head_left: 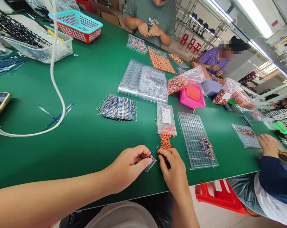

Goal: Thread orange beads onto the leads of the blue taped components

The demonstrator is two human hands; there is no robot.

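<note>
My left hand [131, 166] is closed, thumb pressed against the fingers, on narrow blue circuit board strips [151, 166]; one strip sticks up toward the right. Close beside it, my right hand [173, 166] has thumb and index finger drawn together at the near edge of a pile of small orange ring-like parts [165, 141]. What those fingertips pinch, if anything, is too small to make out. The pile spills from a clear labelled plastic bag [166, 118]. Farther left lies a fanned stack of similar board strips [119, 107].
Right of my hands lies a clear compartment tray [189, 139] with assembled pieces [207, 148]. Stacked trays [134, 79] and a pink basket [193, 103] stand beyond. A white cable [55, 79] hangs at left. Co-workers sit opposite and at right, one hand [268, 145] near another tray.
</note>
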